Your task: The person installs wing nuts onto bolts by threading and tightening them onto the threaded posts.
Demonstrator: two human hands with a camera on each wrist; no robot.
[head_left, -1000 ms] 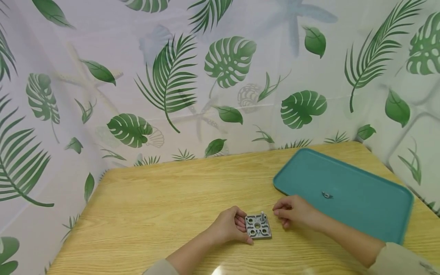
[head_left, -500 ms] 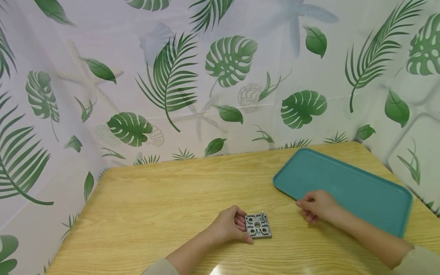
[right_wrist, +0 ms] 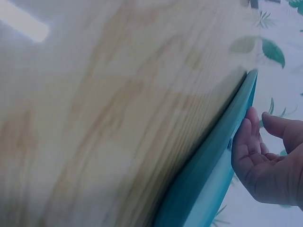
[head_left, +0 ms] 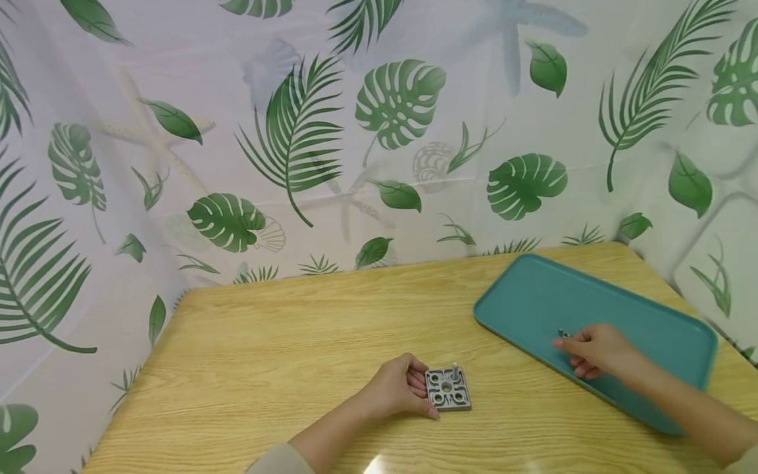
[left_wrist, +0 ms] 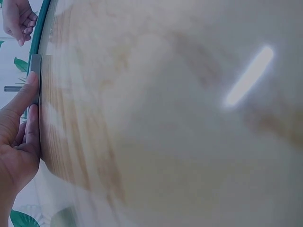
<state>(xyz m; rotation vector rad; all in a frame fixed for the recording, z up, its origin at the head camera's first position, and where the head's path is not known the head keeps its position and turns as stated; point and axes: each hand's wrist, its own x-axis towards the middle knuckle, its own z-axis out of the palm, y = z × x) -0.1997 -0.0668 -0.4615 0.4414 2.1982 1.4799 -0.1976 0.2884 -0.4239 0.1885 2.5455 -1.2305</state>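
Note:
A square grey metal plate [head_left: 448,403] with several round holes lies on the wooden table. From its far right corner hole a metal bolt [head_left: 455,372] stands upright. My left hand [head_left: 395,390] grips the plate's left side between thumb and fingers; the left wrist view shows the plate [left_wrist: 35,66] edge-on. Over the teal tray [head_left: 533,293], my right hand [head_left: 603,350] has its fingertips right at a small metal wing nut [head_left: 563,333], partly hidden behind them. In the right wrist view the thumb and index finger of this hand [right_wrist: 270,165] are apart, the other fingers loosely bent.
The tray takes up the right part of the wooden table [head_left: 284,355]. Behind the table and along its sides hangs a white cloth [head_left: 331,243] printed with green leaves.
My right hand has moved right, from beside the metal plate across the tray's near edge to the wing nut. My left hand keeps its grip on the plate.

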